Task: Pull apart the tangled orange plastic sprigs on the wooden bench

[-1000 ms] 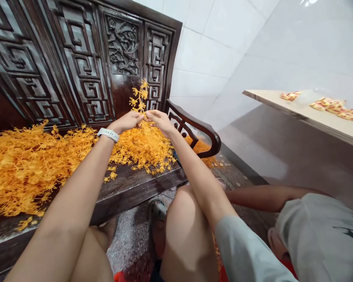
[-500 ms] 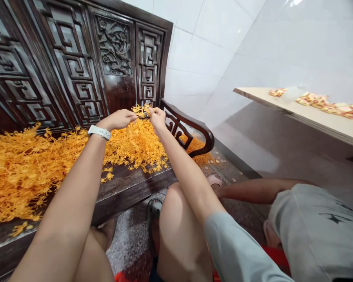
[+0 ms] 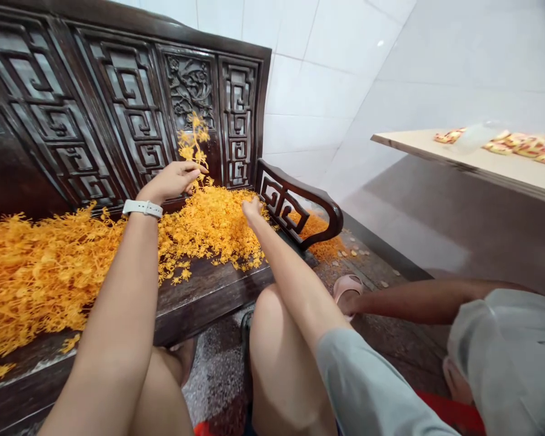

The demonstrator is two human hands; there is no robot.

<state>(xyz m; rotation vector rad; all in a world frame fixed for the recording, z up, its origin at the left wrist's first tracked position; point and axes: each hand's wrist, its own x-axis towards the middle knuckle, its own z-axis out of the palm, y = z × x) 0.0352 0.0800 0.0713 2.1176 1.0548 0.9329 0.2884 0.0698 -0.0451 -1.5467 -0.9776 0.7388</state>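
My left hand (image 3: 175, 180), with a pale watch on its wrist, pinches a strand of small orange plastic pieces (image 3: 194, 142) shaped like little flowers or spiders. The strand stands up in front of the bench's carved back. Lower and to the right, my right hand (image 3: 253, 209) is at the right side of an orange heap (image 3: 218, 221), its fingers partly hidden; whether it holds a piece cannot be seen. A larger tangled pile of unseparated orange strands (image 3: 36, 278) covers the bench seat at left.
The dark carved wooden bench (image 3: 209, 284) has a curved armrest (image 3: 318, 209) at right. Past it, more orange pieces (image 3: 320, 236) lie on the floor. A wooden board (image 3: 418, 154) bears yellow-red packets (image 3: 518, 145). Another person's leg (image 3: 404, 303) is close at right.
My hands have moved apart. The left one went up and left with the strand, while the right dropped down toward the heap. The view has shifted slightly.
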